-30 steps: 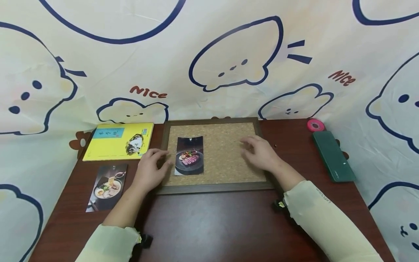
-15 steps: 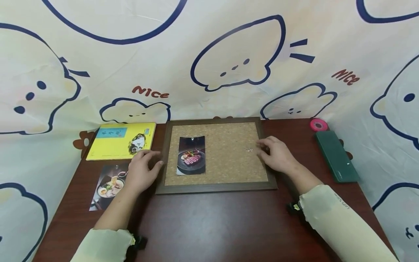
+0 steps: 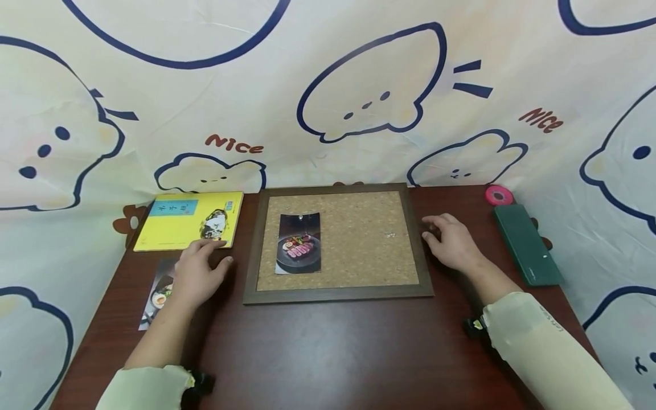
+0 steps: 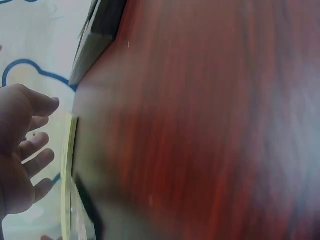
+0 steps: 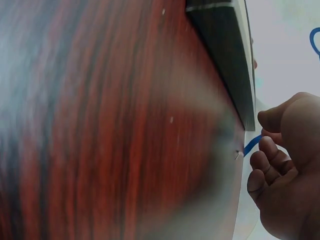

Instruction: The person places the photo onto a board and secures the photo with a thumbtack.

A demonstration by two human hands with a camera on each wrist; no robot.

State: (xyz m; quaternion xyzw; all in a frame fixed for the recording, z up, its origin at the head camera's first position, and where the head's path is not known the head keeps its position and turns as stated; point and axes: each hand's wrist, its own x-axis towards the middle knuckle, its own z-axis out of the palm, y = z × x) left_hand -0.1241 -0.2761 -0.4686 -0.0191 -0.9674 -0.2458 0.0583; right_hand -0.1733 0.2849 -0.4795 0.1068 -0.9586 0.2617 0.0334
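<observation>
A framed cork board (image 3: 359,245) lies on the dark wooden table. On its left part sits a photo of sliced meat on a plate (image 3: 299,245), with a small shiny pin (image 3: 300,217) at its top. Small clear bits, perhaps pins, (image 3: 391,234) show on the cork at right. My left hand (image 3: 197,276), fingers loosely bent and holding nothing, is over a ramen photo (image 3: 159,299), partly covering it. Just right of the frame, my right hand (image 3: 453,245) has its fingers loosely curled, with nothing visible in them. A tiny pin-like thing (image 5: 239,155) shows beyond those fingers in the right wrist view.
A yellow book (image 3: 179,228) lies at the back left, just beyond the left hand. At the right are a dark green box (image 3: 528,245) and a pink roll (image 3: 499,195). A patterned cloth (image 3: 359,159) stands behind the table.
My left hand has moved left, away from the board and over the ramen photo. My right hand has moved right, from above the cork to beside the frame. The pinned photo stays put.
</observation>
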